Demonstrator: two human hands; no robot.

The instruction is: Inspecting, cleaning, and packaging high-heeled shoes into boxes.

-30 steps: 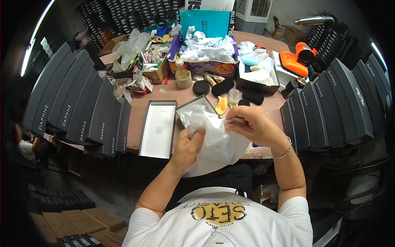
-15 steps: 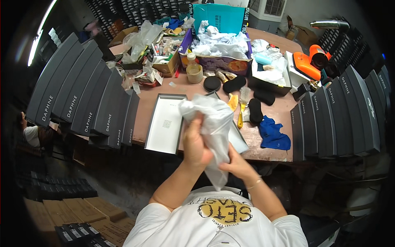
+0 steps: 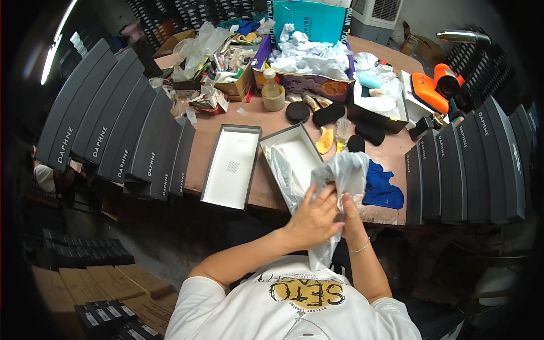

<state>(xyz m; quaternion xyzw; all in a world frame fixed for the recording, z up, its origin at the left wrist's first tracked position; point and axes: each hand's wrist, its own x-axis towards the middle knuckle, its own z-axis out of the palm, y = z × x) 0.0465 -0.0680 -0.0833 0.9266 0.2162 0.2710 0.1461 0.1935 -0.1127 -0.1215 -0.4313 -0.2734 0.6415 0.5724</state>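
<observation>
Your left hand (image 3: pixel 313 218) lies flat against a bundle of white wrapping paper (image 3: pixel 340 181), fingers spread and pressed onto its front. Your right hand (image 3: pixel 349 218) sits behind the same bundle, gripping it from the far side; only the thumb side and the wrist with a thin bracelet show. The paper rises from between your hands, and a loose tail hangs down toward your chest. You hold the bundle at the near edge of the brown table (image 3: pixel 396 153), just in front of the open shoe box (image 3: pixel 294 158), which is lined with more white paper. The box lid (image 3: pixel 232 167) lies upturned immediately to the left of the box. A blue cloth (image 3: pixel 382 187) rests on the table just to the right of the bundle. A yellow insert (image 3: pixel 324 140) and a black pad (image 3: pixel 356 143) lie beyond the box. Rows of dark grey boxes (image 3: pixel 113 130) stand along both sides of the table.
</observation>
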